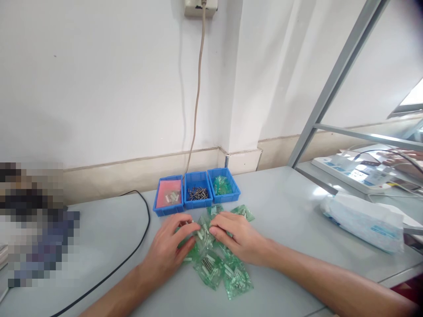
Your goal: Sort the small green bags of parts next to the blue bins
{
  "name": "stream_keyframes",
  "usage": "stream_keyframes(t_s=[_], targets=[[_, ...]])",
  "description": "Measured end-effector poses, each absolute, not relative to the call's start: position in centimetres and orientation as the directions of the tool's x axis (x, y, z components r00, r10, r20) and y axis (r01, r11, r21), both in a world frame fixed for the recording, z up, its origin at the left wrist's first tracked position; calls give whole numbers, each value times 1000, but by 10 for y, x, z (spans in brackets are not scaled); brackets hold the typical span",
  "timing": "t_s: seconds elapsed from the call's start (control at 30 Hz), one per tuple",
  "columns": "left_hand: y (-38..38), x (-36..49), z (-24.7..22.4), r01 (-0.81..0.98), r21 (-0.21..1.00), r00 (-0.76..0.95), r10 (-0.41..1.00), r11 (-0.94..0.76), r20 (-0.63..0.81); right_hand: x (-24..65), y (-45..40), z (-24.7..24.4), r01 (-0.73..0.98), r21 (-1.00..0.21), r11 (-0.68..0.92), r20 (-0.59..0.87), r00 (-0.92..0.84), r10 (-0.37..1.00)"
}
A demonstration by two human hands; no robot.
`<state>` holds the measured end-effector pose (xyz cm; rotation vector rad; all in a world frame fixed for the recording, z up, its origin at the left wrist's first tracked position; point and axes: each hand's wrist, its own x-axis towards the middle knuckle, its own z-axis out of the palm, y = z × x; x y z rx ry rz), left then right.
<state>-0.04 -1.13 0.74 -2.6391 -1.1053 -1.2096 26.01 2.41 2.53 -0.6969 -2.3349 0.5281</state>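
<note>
A small clear-green plastic bag (204, 237) with screws and pale wall plugs in it is between my two hands. My left hand (172, 241) has its fingers curled at the bag's left edge, with the thumb lower down. My right hand (238, 235) pinches the bag's upper right side between thumb and bent fingers. Under and around the hands lie several similar filled bags, among them one bag (208, 267) in front, another bag (237, 278) to its right and a bag (243, 212) behind my right hand. My fingers partly cover the pile.
Three blue bins stand behind the bags: a left bin (159, 213) with pink paper and a small bag, a middle bin (198, 204) of loose screws, a right bin (228, 199) with green bags. A black cable (145, 229) crosses at left. A white-blue packet (363, 222) lies right, by a metal frame (333, 66).
</note>
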Motion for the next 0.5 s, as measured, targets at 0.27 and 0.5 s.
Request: stream_keyframes(t_s=[0.27, 0.5], targets=[[-10, 0, 8, 623, 240, 459, 596, -745, 660, 260, 23, 26, 337, -544, 769, 453, -654, 606], [-11, -1, 5, 623, 264, 445, 612, -736, 654, 262, 22, 27, 367, -559, 743, 408, -659, 632]])
